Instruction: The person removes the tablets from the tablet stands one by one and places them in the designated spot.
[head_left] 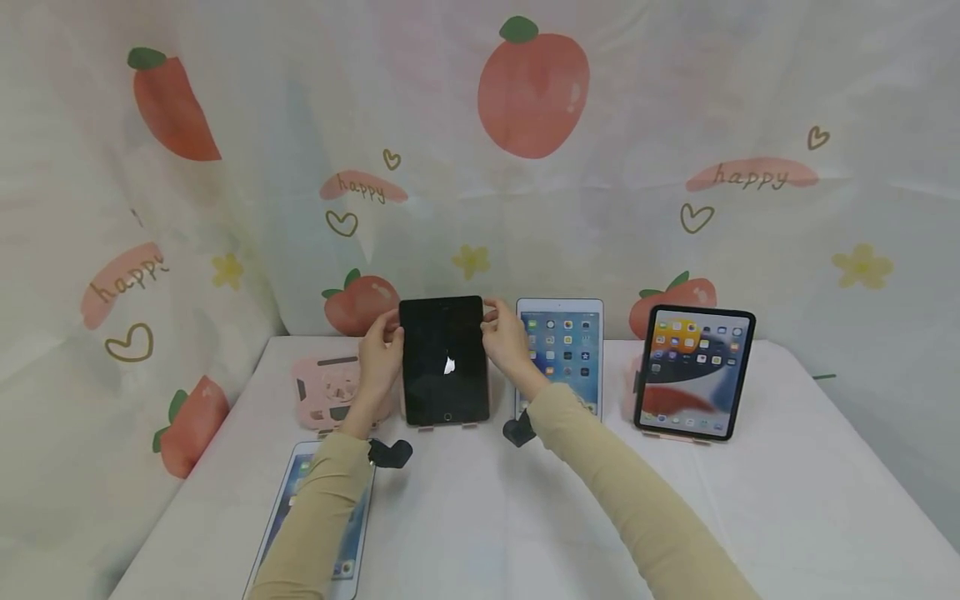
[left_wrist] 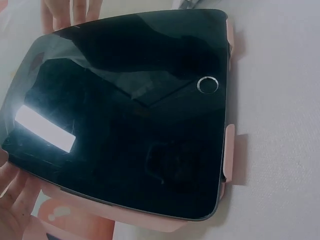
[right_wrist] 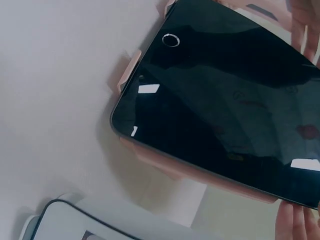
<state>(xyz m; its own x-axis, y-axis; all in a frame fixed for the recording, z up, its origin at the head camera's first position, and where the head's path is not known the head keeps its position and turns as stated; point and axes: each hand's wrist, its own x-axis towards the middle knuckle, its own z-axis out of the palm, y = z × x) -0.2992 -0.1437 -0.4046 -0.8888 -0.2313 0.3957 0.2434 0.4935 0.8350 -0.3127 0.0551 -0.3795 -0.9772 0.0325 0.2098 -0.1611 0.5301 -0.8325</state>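
A black tablet [head_left: 446, 358] with a dark screen and a round home button stands upright, leaning back on a pink stand [left_wrist: 229, 152]. The stand's two small lips sit at the tablet's bottom edge. My left hand [head_left: 380, 354] grips the tablet's left edge near the top, fingers reaching behind it. On the opposite edge my right hand [head_left: 507, 337] holds it at about the same height. In the right wrist view, fingertips [right_wrist: 297, 220] touch the tablet's side. Most of the stand is hidden behind the tablet.
An unoccupied pink stand [head_left: 318, 392] is at left. A white tablet [head_left: 581, 350] with a lit screen stands to the right, and a black-framed tablet [head_left: 695, 371] farther right. Another white tablet [head_left: 351, 533] lies flat under my left forearm. A printed curtain [head_left: 600, 225] hangs behind.
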